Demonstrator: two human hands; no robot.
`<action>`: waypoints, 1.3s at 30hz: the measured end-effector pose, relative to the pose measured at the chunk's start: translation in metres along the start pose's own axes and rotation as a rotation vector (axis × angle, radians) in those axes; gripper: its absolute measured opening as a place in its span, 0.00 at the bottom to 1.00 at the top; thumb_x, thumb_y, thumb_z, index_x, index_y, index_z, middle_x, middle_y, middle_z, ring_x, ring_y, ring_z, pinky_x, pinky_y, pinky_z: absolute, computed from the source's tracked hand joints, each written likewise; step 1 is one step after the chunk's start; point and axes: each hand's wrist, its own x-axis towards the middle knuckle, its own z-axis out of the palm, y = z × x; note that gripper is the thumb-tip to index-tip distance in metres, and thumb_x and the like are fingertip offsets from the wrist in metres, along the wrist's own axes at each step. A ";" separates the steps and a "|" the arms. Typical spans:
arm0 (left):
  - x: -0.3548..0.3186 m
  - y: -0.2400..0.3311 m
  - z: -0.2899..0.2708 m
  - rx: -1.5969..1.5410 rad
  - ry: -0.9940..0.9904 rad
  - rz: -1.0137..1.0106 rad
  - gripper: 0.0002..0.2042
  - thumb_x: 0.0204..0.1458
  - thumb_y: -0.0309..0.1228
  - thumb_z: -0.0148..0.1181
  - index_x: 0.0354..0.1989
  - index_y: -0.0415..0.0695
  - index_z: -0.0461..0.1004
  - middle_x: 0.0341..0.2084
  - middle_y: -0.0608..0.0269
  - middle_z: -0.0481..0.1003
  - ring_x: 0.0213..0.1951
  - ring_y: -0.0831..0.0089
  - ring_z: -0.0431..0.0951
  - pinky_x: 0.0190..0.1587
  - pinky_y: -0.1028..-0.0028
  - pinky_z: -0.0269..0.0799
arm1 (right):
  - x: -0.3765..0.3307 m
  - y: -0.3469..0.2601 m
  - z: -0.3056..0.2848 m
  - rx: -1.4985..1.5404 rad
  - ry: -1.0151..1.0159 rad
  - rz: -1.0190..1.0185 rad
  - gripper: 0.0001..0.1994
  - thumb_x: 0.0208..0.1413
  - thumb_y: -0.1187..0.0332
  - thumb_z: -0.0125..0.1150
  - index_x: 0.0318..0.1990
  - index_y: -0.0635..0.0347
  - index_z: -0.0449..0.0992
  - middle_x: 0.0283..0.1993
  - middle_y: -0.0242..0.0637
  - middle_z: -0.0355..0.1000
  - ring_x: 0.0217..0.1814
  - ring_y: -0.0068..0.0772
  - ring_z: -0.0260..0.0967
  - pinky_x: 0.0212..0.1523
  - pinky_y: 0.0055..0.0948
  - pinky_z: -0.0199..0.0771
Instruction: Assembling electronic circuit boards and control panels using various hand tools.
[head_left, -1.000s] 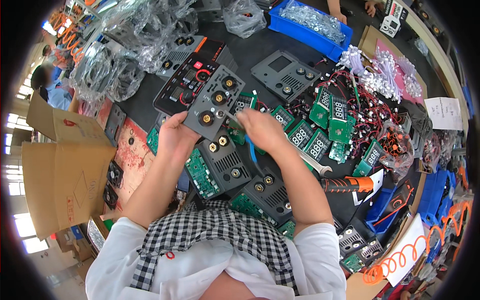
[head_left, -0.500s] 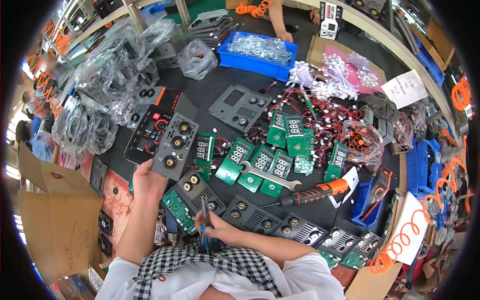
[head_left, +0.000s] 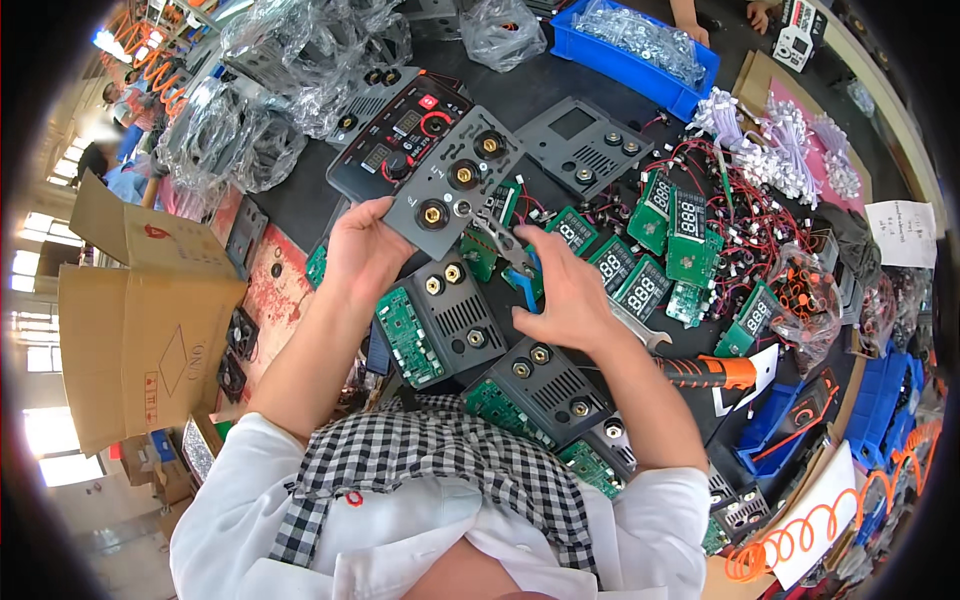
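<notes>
1. My left hand [head_left: 365, 250] grips the grey panel [head_left: 455, 180] by its near corner, fingers wrapped around the edge, thumb on top.
2. The panel's long axis runs away from me, up and to the right, with three brass sockets [head_left: 462, 175] in a row along it.
3. My right hand [head_left: 570, 295] is closed around blue-handled pliers [head_left: 508, 252], whose tip points up-left to the panel's right edge, just beside the nearest socket.
4. More panels and green circuit boards [head_left: 410, 335] lie just below both hands.
</notes>
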 end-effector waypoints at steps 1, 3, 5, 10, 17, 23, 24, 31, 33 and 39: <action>0.000 -0.001 0.002 0.004 0.028 0.037 0.16 0.45 0.25 0.41 0.43 0.31 0.60 0.44 0.49 0.65 0.48 0.58 0.64 0.51 0.56 0.54 | 0.005 0.003 -0.003 -0.065 -0.085 -0.037 0.31 0.27 0.64 0.59 0.46 0.54 0.59 0.35 0.42 0.59 0.32 0.46 0.63 0.31 0.38 0.65; 0.000 -0.001 0.004 0.008 0.064 0.078 0.15 0.45 0.25 0.40 0.42 0.30 0.60 0.44 0.48 0.65 0.47 0.58 0.65 0.51 0.56 0.55 | 0.012 0.008 -0.006 -0.168 -0.160 -0.095 0.26 0.27 0.62 0.60 0.40 0.54 0.62 0.33 0.41 0.60 0.30 0.44 0.64 0.28 0.37 0.66; 0.000 -0.001 0.005 -0.014 0.033 0.059 0.17 0.44 0.23 0.41 0.45 0.34 0.59 0.45 0.50 0.64 0.48 0.59 0.64 0.52 0.57 0.53 | 0.015 0.012 -0.004 -0.160 -0.207 -0.068 0.26 0.28 0.61 0.61 0.40 0.53 0.62 0.32 0.41 0.60 0.29 0.44 0.64 0.28 0.37 0.66; 0.001 -0.001 0.005 -0.032 0.034 0.025 0.15 0.44 0.23 0.41 0.41 0.32 0.61 0.44 0.49 0.65 0.47 0.58 0.65 0.51 0.57 0.55 | 0.022 0.026 0.003 -0.133 -0.159 -0.029 0.22 0.29 0.56 0.61 0.36 0.54 0.66 0.30 0.40 0.61 0.28 0.43 0.64 0.28 0.37 0.65; 0.002 -0.005 0.006 -0.027 0.016 0.050 0.13 0.44 0.24 0.41 0.38 0.29 0.63 0.41 0.46 0.67 0.45 0.57 0.67 0.49 0.56 0.58 | 0.032 0.034 0.010 -0.114 -0.131 -0.060 0.22 0.30 0.56 0.60 0.35 0.56 0.67 0.28 0.40 0.63 0.30 0.43 0.64 0.28 0.37 0.65; 0.000 -0.007 0.008 -0.029 0.005 0.019 0.14 0.45 0.24 0.41 0.39 0.29 0.63 0.42 0.46 0.66 0.46 0.57 0.66 0.49 0.57 0.57 | 0.038 0.028 0.009 -0.091 -0.267 0.066 0.22 0.29 0.58 0.57 0.36 0.58 0.68 0.23 0.42 0.68 0.29 0.44 0.66 0.30 0.39 0.65; 0.000 -0.008 0.009 -0.029 0.028 0.017 0.14 0.45 0.24 0.41 0.39 0.29 0.63 0.42 0.46 0.66 0.46 0.57 0.66 0.49 0.57 0.57 | 0.038 0.027 0.009 -0.101 -0.273 0.089 0.22 0.29 0.58 0.56 0.36 0.58 0.68 0.22 0.42 0.68 0.28 0.45 0.67 0.31 0.39 0.65; 0.004 -0.015 0.011 0.002 0.125 0.107 0.15 0.46 0.24 0.39 0.43 0.31 0.60 0.44 0.47 0.65 0.47 0.57 0.64 0.52 0.56 0.54 | 0.036 0.024 0.011 -0.066 -0.303 0.196 0.23 0.28 0.57 0.56 0.36 0.57 0.69 0.22 0.43 0.69 0.29 0.45 0.67 0.32 0.38 0.66; 0.005 -0.016 0.008 0.005 0.122 0.108 0.16 0.46 0.24 0.39 0.44 0.31 0.59 0.44 0.47 0.64 0.48 0.57 0.64 0.52 0.56 0.53 | 0.035 0.025 0.014 -0.044 -0.321 0.210 0.23 0.28 0.57 0.56 0.37 0.57 0.69 0.23 0.43 0.69 0.29 0.45 0.67 0.32 0.38 0.66; 0.009 -0.017 0.007 0.008 0.109 0.100 0.23 0.43 0.20 0.41 0.51 0.50 0.53 0.48 0.59 0.61 0.51 0.60 0.61 0.49 0.51 0.55 | 0.033 0.028 0.021 -0.017 -0.209 0.184 0.24 0.26 0.56 0.57 0.35 0.59 0.70 0.20 0.44 0.68 0.26 0.45 0.67 0.29 0.36 0.66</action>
